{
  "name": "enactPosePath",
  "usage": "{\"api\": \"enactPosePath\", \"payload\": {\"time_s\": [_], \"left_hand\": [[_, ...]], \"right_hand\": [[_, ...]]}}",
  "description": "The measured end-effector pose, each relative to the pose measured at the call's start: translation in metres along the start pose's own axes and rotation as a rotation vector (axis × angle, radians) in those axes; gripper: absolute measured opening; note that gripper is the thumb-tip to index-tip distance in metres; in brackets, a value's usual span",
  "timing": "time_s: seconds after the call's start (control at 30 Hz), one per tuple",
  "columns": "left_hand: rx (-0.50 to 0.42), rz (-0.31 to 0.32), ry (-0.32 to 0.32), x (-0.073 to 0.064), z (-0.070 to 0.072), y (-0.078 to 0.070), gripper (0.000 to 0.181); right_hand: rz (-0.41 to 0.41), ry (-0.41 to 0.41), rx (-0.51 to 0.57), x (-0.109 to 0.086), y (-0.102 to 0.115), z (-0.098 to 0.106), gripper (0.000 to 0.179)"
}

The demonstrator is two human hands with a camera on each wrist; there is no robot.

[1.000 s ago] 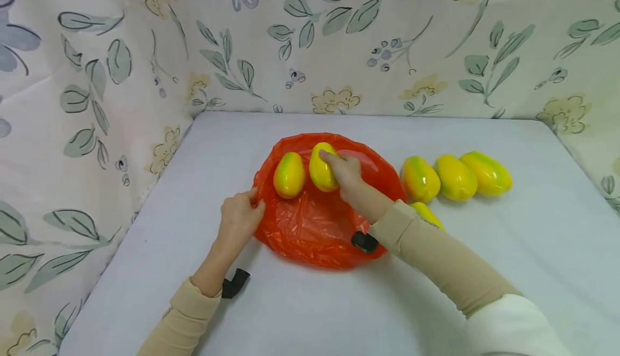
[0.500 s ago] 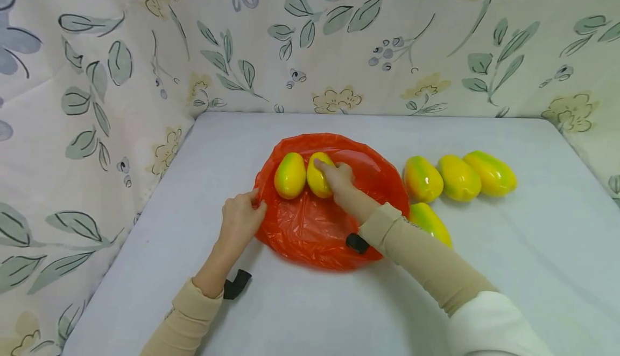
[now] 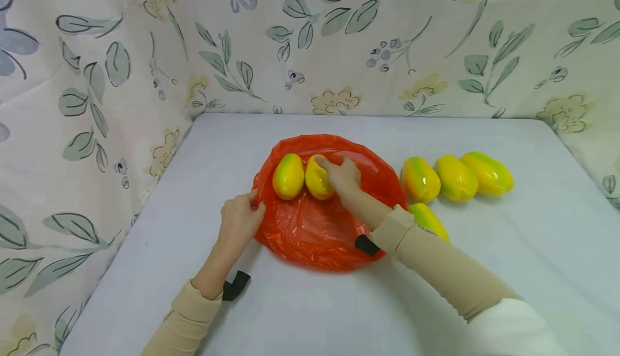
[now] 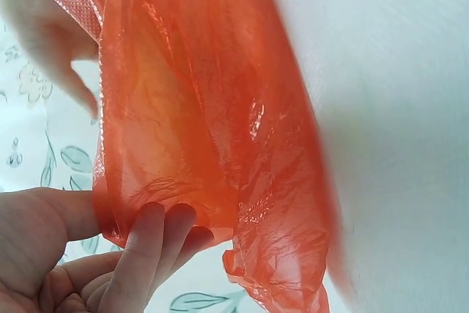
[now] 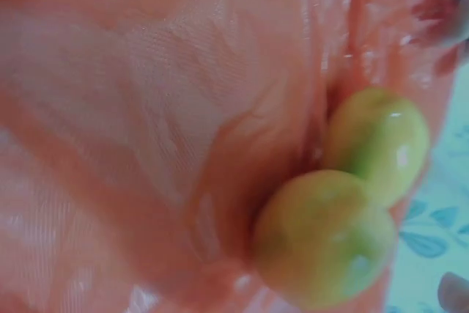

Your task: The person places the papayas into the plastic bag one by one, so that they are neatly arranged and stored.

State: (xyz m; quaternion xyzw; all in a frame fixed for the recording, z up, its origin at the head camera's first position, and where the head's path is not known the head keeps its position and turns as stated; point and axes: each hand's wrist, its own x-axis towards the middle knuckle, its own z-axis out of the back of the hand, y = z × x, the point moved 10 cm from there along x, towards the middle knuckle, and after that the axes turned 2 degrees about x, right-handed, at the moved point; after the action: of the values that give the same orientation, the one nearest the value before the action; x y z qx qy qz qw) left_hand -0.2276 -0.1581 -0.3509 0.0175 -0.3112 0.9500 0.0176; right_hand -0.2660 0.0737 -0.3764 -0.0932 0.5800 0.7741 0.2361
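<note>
A red plastic bag lies spread wide with its mouth up, and two glossy yellow-green mangoes sit side by side in it. My left hand pinches the bag's left rim between thumb and fingers; the left wrist view shows the thin film between them. Over the right mango is my right hand, its thumb overlapping the fruit and its fingers spread. In the right wrist view a fingertip stands apart from the nearer mango. The left mango leans close beside it.
To the right of the bag, three mangoes lie in a row on the white table. Another mango is partly hidden behind the right sleeve. A flowered cloth hangs behind and at the left.
My right hand has lowered its mango beside the other one in the bag, then loosened its fingers and drawn slightly to the right. The left hand has kept its hold on the rim.
</note>
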Motion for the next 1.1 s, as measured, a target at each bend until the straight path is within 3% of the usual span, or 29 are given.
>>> {"api": "enactPosePath", "payload": {"time_s": [0.33, 0.6, 0.87, 1.0, 1.1], "left_hand": [[0.003, 0.003, 0.007, 0.000, 0.000, 0.001, 0.041], [0.010, 0.021, 0.018, 0.001, -0.001, 0.002, 0.043], [0.015, 0.009, 0.011, 0.000, -0.001, 0.002, 0.042], [0.015, -0.008, 0.000, -0.001, 0.001, 0.000, 0.041], [0.013, -0.017, -0.004, -0.001, 0.001, -0.001, 0.041]], "right_hand": [[0.218, 0.068, -0.076, -0.050, 0.018, 0.036, 0.076], [0.340, 0.096, -0.034, -0.083, 0.017, 0.087, 0.080], [0.346, 0.003, -0.115, -0.084, -0.020, 0.146, 0.073], [0.298, -0.021, -0.203, -0.077, -0.046, 0.162, 0.076], [0.247, 0.012, -0.262, -0.072, -0.066, 0.166, 0.081]]}}
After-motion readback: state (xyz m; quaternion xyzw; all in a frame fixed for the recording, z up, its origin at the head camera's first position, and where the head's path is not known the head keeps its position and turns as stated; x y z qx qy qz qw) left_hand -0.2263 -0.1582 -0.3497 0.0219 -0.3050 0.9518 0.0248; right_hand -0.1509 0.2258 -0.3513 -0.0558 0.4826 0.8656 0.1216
